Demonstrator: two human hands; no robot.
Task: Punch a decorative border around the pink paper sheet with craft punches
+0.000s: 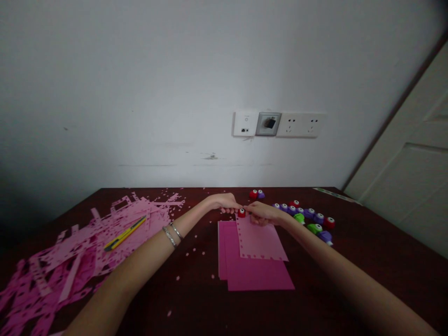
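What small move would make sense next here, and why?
Probably a press on the red punch, with the sheet held steady: the punch sits at the top left corner of the light pink sheet, the left hand and right hand meet around it, and holes line the sheet's left and bottom edges.

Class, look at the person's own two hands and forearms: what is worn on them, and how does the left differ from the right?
The left hand has two silver-coloured bracelets above it on the forearm. The right hand has none in view. No gloves or sleeves show on either side; rings are too small to tell.
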